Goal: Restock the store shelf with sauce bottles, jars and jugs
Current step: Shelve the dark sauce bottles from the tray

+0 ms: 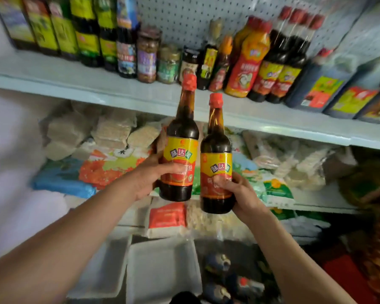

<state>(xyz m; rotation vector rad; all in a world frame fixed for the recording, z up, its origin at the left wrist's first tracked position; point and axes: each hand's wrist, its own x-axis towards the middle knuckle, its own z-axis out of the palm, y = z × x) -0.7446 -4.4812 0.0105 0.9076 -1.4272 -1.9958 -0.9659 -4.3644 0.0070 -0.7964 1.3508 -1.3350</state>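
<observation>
Now | left hand (150, 172) wraps left sauce bottle (179, 148) low | right hand (239, 191) wraps right sauce bottle (216, 163) low | risk: tall necks above grips knock shelf edge (119, 97) or each other.

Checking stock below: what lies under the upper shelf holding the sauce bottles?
Under the upper shelf lie pale noodle packs and colourful bags. The two held bottles and hands cover the middle.

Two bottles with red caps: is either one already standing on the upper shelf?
No: the left hand and right hand each hold one bottle below the shelf.
</observation>
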